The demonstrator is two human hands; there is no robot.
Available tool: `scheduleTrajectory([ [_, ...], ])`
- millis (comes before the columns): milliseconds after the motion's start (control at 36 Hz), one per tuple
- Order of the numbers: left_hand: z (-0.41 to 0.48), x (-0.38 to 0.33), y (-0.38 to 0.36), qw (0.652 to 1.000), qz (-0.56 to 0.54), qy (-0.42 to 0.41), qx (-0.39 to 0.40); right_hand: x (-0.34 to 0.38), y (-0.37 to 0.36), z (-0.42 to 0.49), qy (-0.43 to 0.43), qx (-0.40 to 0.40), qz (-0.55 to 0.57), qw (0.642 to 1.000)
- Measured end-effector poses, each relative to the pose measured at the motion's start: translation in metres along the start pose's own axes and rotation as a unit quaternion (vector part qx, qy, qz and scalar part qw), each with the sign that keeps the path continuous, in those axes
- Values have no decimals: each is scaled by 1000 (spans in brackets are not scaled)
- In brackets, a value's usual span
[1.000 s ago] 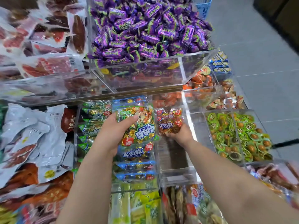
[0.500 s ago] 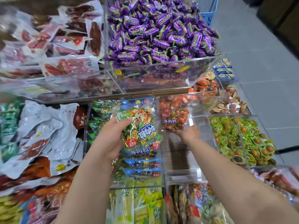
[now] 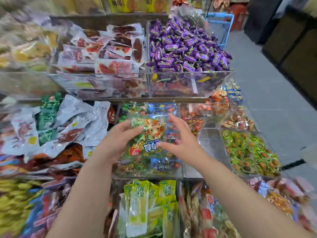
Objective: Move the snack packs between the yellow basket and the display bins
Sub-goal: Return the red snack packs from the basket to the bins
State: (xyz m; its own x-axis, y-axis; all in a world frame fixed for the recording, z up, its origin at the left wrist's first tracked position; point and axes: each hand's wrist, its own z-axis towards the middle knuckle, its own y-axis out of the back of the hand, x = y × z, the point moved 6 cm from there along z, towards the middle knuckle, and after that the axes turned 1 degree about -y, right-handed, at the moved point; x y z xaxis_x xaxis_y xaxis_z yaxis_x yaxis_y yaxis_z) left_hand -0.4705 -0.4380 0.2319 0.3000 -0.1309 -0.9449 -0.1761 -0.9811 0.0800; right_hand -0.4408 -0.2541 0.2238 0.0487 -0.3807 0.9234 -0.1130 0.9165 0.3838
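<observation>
A green-and-yellow snack pack (image 3: 147, 134) with a blue label is held above a clear display bin (image 3: 147, 175) stacked with similar green and blue packs. My left hand (image 3: 115, 143) grips the pack's left edge, fingers curled onto its front. My right hand (image 3: 180, 140) is at the pack's right side with fingers spread and the thumb lying on the label. A small red snack pack (image 3: 194, 125) lies in the neighbouring bin, just right of my right hand. The yellow basket is not in view.
Purple candies (image 3: 185, 48) fill an upper bin, with red meat packs (image 3: 111, 54) to their left. Green egg packs (image 3: 248, 152) lie in bins at right, silver pouches (image 3: 68, 122) at left, lime-green packs (image 3: 145, 203) below. A blue basket (image 3: 220, 30) stands on the grey floor.
My right hand let go of the red pack, which now lies in the right-hand bin, and moved left onto the green-and-yellow pack. The camera tilted up; the view is blurred.
</observation>
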Motion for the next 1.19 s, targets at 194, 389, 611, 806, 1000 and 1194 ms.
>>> scheduleTrajectory([
  [194, -18, -20, 30, 965, 245, -76, 52, 24, -36, 3, 20, 42, -72, 996],
  [389, -28, 9, 62, 995, -27, -18, 92, 10, -50, -5, -76, -4, 37, 996],
  [611, -31, 52, 59, 985, -155, 19, 68, -18, -84, -24, -195, -90, 150, 965],
  [806, -11, 36, 85, 992, 118, -48, 28, -27, -89, -28, -210, -6, 93, 973],
  [1000, 2, 9, 76, 903, 385, -165, 91, -50, -47, -32, -177, -184, 158, 954],
  [1194, -3, 49, 10, 769, 561, -245, 184, -62, -40, -44, -170, -199, 120, 958],
])
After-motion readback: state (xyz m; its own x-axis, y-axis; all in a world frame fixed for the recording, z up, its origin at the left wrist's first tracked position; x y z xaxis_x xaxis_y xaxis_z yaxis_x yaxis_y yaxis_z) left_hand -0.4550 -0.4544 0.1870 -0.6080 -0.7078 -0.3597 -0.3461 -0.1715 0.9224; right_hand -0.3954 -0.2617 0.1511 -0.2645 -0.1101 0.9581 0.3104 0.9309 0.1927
